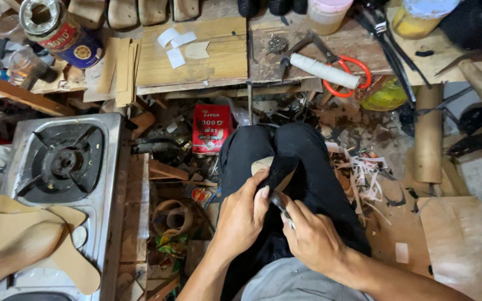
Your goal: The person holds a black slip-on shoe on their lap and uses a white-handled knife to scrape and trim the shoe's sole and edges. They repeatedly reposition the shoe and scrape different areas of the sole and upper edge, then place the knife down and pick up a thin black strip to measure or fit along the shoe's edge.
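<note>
Left hand: the left hand (240, 214) is curling around the tan wooden shoe last half covered in black material (274, 170), fingers wrapped on its near end, thumb pressing the black edge.
Right hand: the right hand (311, 237) is closing in a pinch on a small metal-bladed tool (280, 205), tip touching the last.
Lie of piece: resting on the person's black-trousered knees (302, 150), just beyond both hands; long axis is running away from the body, slightly rightwards.
Nearer hand: left is gripping it; right is reaching it only through the tool.
Counts: one last in hand; one tool; flat tan insole cut-outs (57, 245) well left, several overlapping, number unclear; one red-handled scissors (350, 78) far ahead.
</note>
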The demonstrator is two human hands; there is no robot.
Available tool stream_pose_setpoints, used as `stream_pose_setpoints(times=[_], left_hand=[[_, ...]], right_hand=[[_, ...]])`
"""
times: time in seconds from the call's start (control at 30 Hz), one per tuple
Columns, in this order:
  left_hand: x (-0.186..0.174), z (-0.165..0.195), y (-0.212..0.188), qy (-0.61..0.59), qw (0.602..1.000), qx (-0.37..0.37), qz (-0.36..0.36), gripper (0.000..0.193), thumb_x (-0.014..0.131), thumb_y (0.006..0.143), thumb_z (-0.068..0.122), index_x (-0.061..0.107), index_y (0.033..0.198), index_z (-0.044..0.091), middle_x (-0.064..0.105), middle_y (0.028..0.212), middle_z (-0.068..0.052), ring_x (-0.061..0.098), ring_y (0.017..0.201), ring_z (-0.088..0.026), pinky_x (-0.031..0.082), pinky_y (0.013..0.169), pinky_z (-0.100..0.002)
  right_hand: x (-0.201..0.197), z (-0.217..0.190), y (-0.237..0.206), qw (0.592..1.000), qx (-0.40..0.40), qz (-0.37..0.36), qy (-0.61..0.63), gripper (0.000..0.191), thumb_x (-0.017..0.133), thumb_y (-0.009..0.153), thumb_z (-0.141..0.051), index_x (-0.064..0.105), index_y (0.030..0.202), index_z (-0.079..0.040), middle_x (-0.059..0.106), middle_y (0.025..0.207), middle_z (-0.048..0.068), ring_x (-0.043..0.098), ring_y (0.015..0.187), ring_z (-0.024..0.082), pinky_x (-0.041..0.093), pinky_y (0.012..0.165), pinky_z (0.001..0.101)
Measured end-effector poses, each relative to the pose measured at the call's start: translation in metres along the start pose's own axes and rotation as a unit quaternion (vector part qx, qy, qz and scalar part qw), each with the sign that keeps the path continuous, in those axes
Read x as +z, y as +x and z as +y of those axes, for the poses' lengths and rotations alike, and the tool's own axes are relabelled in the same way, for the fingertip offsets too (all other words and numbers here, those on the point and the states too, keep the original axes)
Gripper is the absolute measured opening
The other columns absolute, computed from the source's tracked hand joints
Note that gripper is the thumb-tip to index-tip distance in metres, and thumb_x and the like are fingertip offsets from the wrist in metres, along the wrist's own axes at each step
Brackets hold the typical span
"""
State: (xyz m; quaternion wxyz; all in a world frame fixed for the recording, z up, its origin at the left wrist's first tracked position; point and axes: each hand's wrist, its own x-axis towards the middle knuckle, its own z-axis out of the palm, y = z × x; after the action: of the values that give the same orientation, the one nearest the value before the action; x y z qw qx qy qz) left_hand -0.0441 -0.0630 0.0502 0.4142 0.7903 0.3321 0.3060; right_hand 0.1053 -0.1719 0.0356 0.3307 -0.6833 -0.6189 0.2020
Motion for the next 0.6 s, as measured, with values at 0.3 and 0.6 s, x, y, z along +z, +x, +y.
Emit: stream_pose_setpoints(times=[0.3,0.6], left_hand=[[0.005,-0.006,-0.008,0.02,0.999,0.033,0.018,0.035,0.057,0.097,0.009,0.058,0.132,0.003,0.07,0.128,-0.022,0.07,0.109,-0.043,0.059,0.089,-0.044],[0.0,-0.002,-0.01,0.019,0.999,0.044,-0.014,0.039,0.058,0.097,0.009,0.055,0.135,0.001,0.066,0.138,-0.02,0.067,0.116,-0.043,0.057,0.094,-0.044]], right_hand=[[-0.029,0.038,0.008,0.854,0.249,-0.317,0.327,0.037,0.059,0.096,-0.028,0.075,0.121,-0.006,0.077,0.095,0.005,0.072,0.081,0.01,0.061,0.073,0.0311],[-0.047,0.02,0.02,0.883,0.274,-0.299,0.236,0.023,0.055,0.097,-0.024,0.062,0.091,-0.003,0.06,0.063,0.007,0.058,0.051,0.017,0.05,0.051,0.0371]])
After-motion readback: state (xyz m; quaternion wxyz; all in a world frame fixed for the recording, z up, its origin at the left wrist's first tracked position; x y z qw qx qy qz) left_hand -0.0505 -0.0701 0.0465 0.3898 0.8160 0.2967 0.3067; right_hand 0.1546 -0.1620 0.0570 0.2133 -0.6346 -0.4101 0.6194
